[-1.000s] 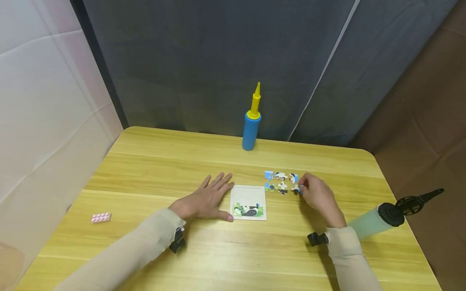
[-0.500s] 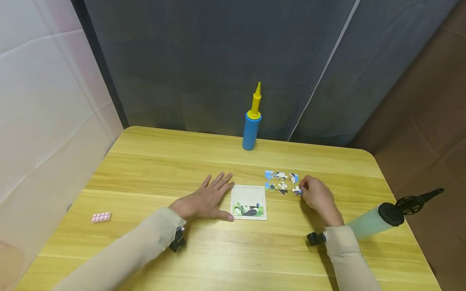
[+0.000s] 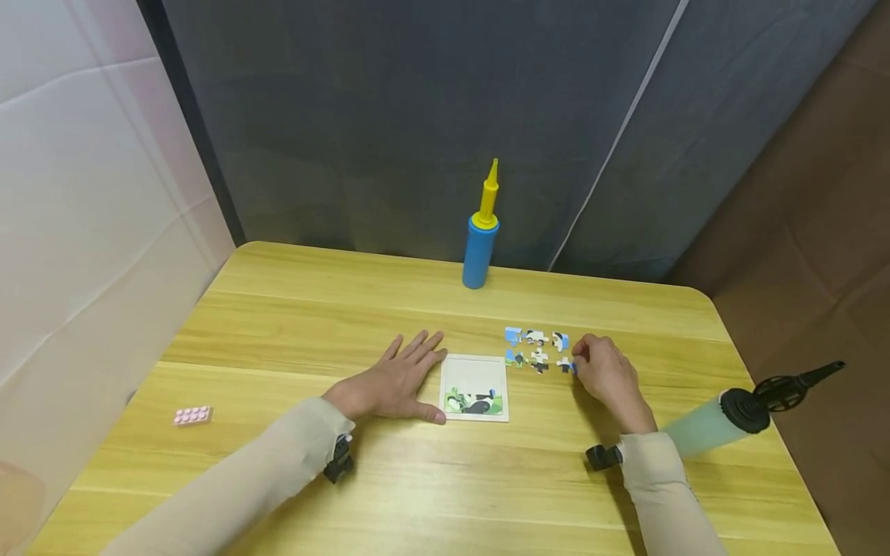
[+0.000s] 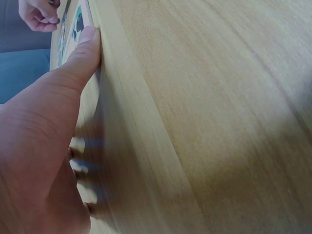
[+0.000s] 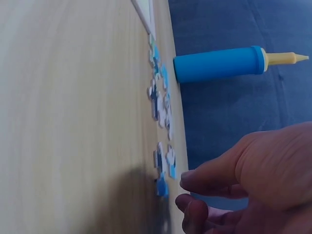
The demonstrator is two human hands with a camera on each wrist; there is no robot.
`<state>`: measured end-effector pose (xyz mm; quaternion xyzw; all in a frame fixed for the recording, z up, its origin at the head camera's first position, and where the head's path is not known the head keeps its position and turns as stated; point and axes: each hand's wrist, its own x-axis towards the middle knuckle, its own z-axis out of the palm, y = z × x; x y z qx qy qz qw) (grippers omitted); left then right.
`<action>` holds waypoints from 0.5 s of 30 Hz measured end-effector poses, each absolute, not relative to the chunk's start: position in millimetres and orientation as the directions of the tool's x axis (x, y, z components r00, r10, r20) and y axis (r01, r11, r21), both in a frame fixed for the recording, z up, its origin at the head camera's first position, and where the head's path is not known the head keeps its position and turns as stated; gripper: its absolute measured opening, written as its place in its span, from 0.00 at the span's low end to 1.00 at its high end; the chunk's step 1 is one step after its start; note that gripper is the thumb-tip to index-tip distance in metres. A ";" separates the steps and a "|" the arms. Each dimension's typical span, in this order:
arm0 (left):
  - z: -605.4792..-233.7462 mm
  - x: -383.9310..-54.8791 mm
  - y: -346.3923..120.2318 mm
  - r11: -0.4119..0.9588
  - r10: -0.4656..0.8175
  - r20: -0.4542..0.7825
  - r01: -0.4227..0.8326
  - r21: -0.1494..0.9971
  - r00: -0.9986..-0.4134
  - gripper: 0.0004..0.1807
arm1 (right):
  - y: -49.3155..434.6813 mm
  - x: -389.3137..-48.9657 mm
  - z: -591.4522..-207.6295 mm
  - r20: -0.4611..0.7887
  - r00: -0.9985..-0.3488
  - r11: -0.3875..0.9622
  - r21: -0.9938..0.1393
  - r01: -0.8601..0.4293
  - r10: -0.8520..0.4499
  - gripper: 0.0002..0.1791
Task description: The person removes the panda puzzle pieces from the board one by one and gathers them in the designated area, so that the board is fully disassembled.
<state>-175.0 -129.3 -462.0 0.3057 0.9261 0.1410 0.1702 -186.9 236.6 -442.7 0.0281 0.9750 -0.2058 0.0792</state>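
In the head view my left hand (image 3: 396, 382) lies flat with fingers spread, its thumb and fingertips at the left edge of a square puzzle tray (image 3: 475, 361). Panda puzzle pieces (image 3: 477, 402) fill the tray's lower part. Several loose jigsaw pieces lie in two rows to its right. My right hand (image 3: 608, 378) hovers at the right end of these rows, close to a white, black and blue jigsaw piece (image 3: 565, 364). In the right wrist view its thumb and fingers are bent with a small gap between them, holding nothing, beside that piece (image 5: 161, 170).
A blue and yellow hand pump (image 3: 478, 255) stands near the table's back edge. Right of my right forearm lies a pale green pump (image 3: 709, 425) with a black top. A pink toy brick (image 3: 192, 416) sits at the far left of the wooden table (image 3: 445, 494).
The piece by my right fingertips has turned slightly, and those fingers have shifted a little off it. My left hand and the tray have stayed put.
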 end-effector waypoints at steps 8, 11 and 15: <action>-463.0 -174.4 -130.0 0.775 0.611 -0.229 0.515 0.366 -0.758 0.64 | 215.6 -180.3 -435.6 -0.116 -0.992 0.905 -0.426 -0.005 -0.060 0.11; -464.0 -174.8 -129.7 0.777 0.610 -0.234 0.513 0.364 -0.757 0.63 | 202.5 -175.6 -433.9 -0.108 -0.989 0.901 -0.430 -0.046 -0.102 0.11; -465.2 -175.7 -129.3 0.775 0.612 -0.233 0.513 0.370 -0.756 0.63 | 184.2 -167.6 -432.3 -0.099 -0.980 0.890 -0.442 -0.112 -0.172 0.09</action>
